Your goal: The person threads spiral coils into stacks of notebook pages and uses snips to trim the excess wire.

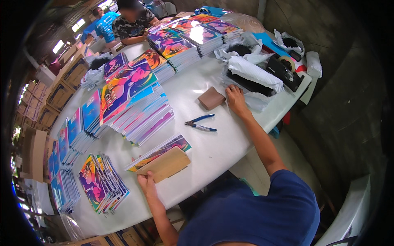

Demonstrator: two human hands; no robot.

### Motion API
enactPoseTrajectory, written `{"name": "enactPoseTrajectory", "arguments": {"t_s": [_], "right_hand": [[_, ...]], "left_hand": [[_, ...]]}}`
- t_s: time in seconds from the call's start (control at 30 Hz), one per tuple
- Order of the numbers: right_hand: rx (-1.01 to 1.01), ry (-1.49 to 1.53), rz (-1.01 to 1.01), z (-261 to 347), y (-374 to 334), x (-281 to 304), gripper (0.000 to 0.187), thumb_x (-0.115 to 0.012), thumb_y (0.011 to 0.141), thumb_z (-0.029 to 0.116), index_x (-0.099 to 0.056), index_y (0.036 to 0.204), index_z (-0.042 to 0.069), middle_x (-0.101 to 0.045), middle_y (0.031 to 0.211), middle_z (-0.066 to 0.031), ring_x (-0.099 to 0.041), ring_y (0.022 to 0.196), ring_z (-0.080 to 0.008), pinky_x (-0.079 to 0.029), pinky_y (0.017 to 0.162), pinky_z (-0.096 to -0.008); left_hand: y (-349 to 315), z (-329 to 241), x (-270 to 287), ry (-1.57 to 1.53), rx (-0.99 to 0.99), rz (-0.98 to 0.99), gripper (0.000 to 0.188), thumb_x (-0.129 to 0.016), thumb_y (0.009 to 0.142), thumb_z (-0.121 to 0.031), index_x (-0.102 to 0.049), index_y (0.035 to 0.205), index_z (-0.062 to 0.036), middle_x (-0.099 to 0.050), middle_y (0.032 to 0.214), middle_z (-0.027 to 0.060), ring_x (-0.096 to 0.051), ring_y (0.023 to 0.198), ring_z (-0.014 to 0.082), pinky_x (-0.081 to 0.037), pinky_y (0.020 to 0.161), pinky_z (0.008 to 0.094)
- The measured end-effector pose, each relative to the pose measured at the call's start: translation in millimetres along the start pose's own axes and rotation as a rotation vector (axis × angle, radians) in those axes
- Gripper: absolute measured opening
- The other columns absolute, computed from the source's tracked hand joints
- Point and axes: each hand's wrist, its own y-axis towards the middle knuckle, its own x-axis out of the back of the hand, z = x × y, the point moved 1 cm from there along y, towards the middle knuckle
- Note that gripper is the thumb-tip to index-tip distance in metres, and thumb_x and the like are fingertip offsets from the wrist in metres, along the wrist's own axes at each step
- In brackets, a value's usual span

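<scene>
My left hand (147,183) grips an unbound notebook by its left end, thumb on the brown cardboard back (166,165). The notebook's colourful cover (174,146) leans away behind the cardboard, and fingertips show at its far side. My right hand (235,99) rests palm down, fingers extended, at the near end of a white paper wrap (254,69) holding black coils (249,83). It holds nothing that I can see. Just left of it lies a brown block (211,98). Blue-handled cutting pliers (201,123) lie open on the white table (221,153).
Tall notebook stacks (137,98) run along the left and far side. Spiral-bound notebooks (103,182) lie fanned at the near left. A tape dispenser (285,69) and more paper-wrapped black coils (289,42) occupy the far right. Another person (133,22) is at the far edge.
</scene>
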Motion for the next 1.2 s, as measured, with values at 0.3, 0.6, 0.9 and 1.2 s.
{"name": "enactPoseTrajectory", "arguments": {"t_s": [0.3, 0.6, 0.9, 1.2], "right_hand": [[0.017, -0.014, 0.004, 3, 2, 4, 0.017, -0.053, 0.082, 0.003, -0.057, 0.098, 0.002, -0.055, 0.107, -0.0136, -0.051, 0.106, -0.0312, -0.039, 0.091, -0.0446], [0.018, -0.001, -0.012, 2, 2, 1, 0.015, -0.053, 0.085, 0.003, -0.056, 0.100, 0.003, -0.054, 0.107, -0.0141, -0.051, 0.104, -0.0333, -0.040, 0.088, -0.0462], [0.015, -0.005, 0.039, 0, 0, 1, 0.024, -0.055, 0.077, -0.001, -0.056, 0.100, 0.001, -0.054, 0.109, -0.0168, -0.052, 0.106, -0.0346, -0.040, 0.091, -0.0467], [0.036, -0.012, 0.038, 3, 0, 5, 0.024, -0.055, 0.079, -0.001, -0.055, 0.103, 0.002, -0.052, 0.109, -0.0156, -0.050, 0.106, -0.0349, -0.041, 0.089, -0.0467]], "left_hand": [[0, -6, -3, -0.010, -0.012, -0.012, 0.073, -0.068, 0.084, -0.047, -0.046, 0.127, 0.0073, -0.056, 0.125, 0.0113, -0.053, 0.111, 0.0176, -0.038, 0.100, 0.0309], [-1, -20, -10, -0.121, 0.078, 0.051, 0.087, -0.073, 0.081, -0.043, -0.030, 0.141, 0.0026, -0.044, 0.139, 0.0115, -0.048, 0.120, 0.0170, -0.035, 0.103, 0.0293], [-4, -13, -2, -0.102, 0.118, 0.064, 0.092, -0.074, 0.079, -0.047, -0.030, 0.143, 0.0034, -0.046, 0.138, 0.0105, -0.047, 0.120, 0.0163, -0.035, 0.103, 0.0287], [-3, -21, -7, -0.067, 0.095, 0.034, 0.086, -0.073, 0.079, -0.050, -0.041, 0.134, 0.0072, -0.053, 0.127, 0.0107, -0.050, 0.114, 0.0166, -0.037, 0.100, 0.0297]]}}
